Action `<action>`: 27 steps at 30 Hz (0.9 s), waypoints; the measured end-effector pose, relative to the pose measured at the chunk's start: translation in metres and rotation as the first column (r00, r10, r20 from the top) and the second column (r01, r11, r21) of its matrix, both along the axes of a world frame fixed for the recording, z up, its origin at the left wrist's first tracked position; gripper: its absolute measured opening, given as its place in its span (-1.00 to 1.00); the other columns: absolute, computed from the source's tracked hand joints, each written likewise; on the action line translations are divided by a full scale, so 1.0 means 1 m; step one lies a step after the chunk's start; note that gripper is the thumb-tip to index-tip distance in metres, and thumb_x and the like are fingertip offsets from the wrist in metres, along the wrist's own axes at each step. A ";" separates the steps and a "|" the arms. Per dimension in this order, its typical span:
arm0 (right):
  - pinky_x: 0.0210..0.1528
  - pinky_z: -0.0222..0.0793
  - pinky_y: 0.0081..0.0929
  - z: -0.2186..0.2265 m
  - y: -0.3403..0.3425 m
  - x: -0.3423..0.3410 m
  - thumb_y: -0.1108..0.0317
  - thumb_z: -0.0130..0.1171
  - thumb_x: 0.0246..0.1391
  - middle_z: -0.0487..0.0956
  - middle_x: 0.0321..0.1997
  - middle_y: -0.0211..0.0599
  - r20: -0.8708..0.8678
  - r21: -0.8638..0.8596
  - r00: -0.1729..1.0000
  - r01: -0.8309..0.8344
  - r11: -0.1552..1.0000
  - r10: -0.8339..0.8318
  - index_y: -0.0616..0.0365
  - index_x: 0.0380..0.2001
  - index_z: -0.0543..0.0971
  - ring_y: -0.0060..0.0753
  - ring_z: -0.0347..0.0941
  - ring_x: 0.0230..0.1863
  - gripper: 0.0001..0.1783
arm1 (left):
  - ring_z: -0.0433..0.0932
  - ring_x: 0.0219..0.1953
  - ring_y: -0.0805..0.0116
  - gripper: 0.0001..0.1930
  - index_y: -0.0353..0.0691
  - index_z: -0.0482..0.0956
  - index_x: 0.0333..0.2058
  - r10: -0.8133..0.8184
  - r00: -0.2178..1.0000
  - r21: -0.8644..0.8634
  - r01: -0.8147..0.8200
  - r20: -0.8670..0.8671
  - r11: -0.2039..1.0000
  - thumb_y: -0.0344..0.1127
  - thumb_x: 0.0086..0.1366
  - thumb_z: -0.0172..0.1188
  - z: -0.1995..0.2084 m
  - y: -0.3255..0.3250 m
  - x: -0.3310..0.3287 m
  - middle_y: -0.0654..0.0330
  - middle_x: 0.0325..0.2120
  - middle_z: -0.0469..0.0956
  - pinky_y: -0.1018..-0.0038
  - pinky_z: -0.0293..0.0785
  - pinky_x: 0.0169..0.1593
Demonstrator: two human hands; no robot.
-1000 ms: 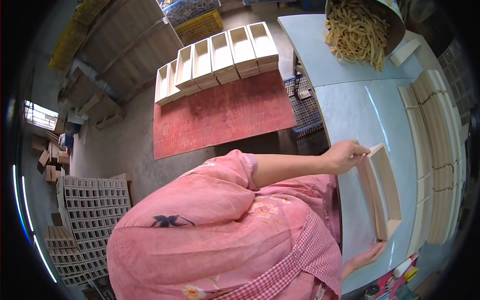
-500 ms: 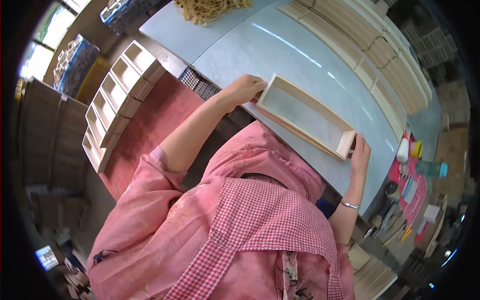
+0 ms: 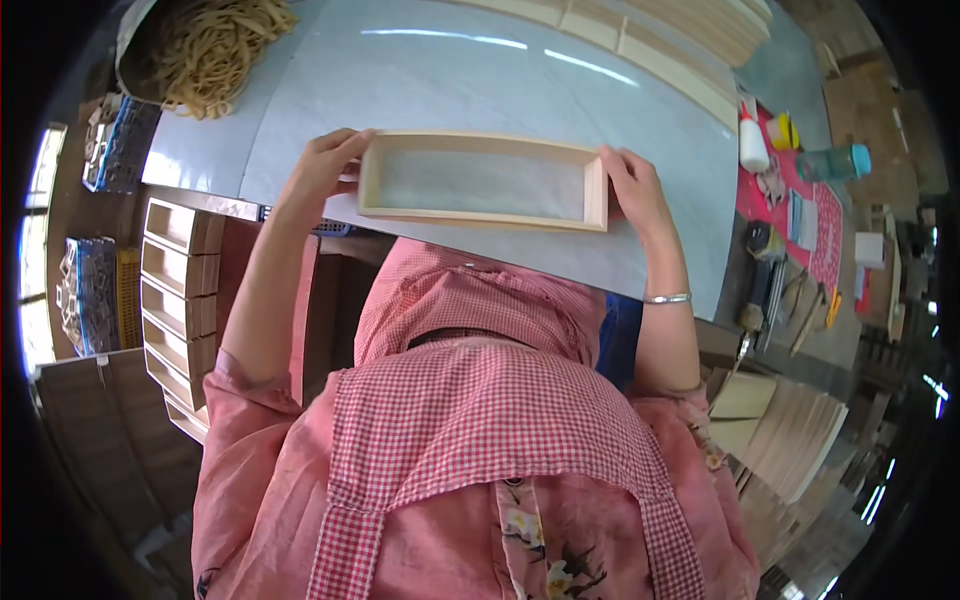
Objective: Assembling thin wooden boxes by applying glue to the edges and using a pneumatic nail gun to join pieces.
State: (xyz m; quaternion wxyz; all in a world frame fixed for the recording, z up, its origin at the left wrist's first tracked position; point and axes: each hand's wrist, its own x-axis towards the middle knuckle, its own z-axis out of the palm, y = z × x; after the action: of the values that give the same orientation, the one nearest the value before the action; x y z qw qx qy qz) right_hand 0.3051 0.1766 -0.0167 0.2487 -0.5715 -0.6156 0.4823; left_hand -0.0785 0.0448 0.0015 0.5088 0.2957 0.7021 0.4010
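Four walls of a shallow rectangular wooden frame (image 3: 485,218) stand joined; the grey tabletop (image 3: 470,85) shows through, so a floor panel appears not yet fitted. Frame sits at the table's near edge, held at both ends: left hand (image 3: 327,168) has its fingers clamped on the left end, right hand (image 3: 638,192) on the right end, thumb hidden. Surroundings: rubber bands (image 3: 215,55) upper left, wooden slats (image 3: 655,50) beyond, white squeeze bottle (image 3: 752,148) right, stacked wooden boxes (image 3: 202,318) lower left. None blocks the frame.
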 end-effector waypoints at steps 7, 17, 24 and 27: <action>-0.53 0.31 -0.53 0.011 0.013 -0.005 0.02 0.09 0.28 0.47 -0.58 -0.40 -0.043 -0.032 0.996 -0.085 0.996 0.083 0.24 -0.48 0.50 -0.46 0.32 -0.57 -0.54 | 0.52 -0.28 0.37 -0.61 -0.28 0.64 -0.17 0.040 0.998 -0.024 -0.041 -0.041 0.999 -0.01 0.39 0.18 0.014 0.009 0.011 0.15 -0.33 0.56 0.47 0.50 -0.15; -0.40 0.35 -0.17 -0.014 -0.042 -0.019 0.18 0.02 0.29 0.53 -0.56 -0.08 0.050 0.358 0.996 0.050 0.932 -0.073 0.25 -0.51 0.51 -0.05 0.38 -0.55 -0.62 | 0.49 -0.05 0.23 -0.54 -0.26 0.50 0.12 0.100 0.883 0.191 -0.012 -0.459 0.982 -0.11 0.36 0.22 -0.034 -0.016 -0.012 0.06 -0.04 0.51 0.34 0.48 0.00; -0.58 0.24 -0.54 -0.010 -0.064 0.022 0.35 0.11 0.23 0.53 -0.57 -0.38 -0.133 0.058 0.991 0.020 0.998 -0.012 0.21 -0.47 0.54 -0.56 0.32 -0.61 -0.79 | -0.06 0.48 -0.19 0.00 0.01 0.26 0.38 -0.241 0.116 -0.068 0.765 -0.964 0.640 0.22 0.00 0.45 0.026 0.017 0.141 -0.04 0.46 -0.02 -0.18 -0.01 0.41; -0.59 0.24 -0.63 -0.001 -0.055 0.022 0.33 0.13 0.25 0.55 -0.56 -0.39 -0.202 -0.022 0.979 -0.023 0.999 0.019 0.25 -0.41 0.56 -0.61 0.33 -0.60 -0.79 | -0.19 0.53 -0.13 0.13 0.09 0.16 0.43 -0.265 0.010 -0.142 0.824 -0.964 0.548 0.46 -0.05 0.36 0.015 0.027 0.161 0.03 0.50 -0.16 -0.24 -0.15 0.44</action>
State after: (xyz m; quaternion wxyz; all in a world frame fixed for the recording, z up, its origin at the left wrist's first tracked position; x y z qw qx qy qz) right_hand 0.3272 0.1217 -0.0179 0.2980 -0.5159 -0.5873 0.5477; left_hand 0.0828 0.0721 0.0161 0.0285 0.8377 0.5418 0.0617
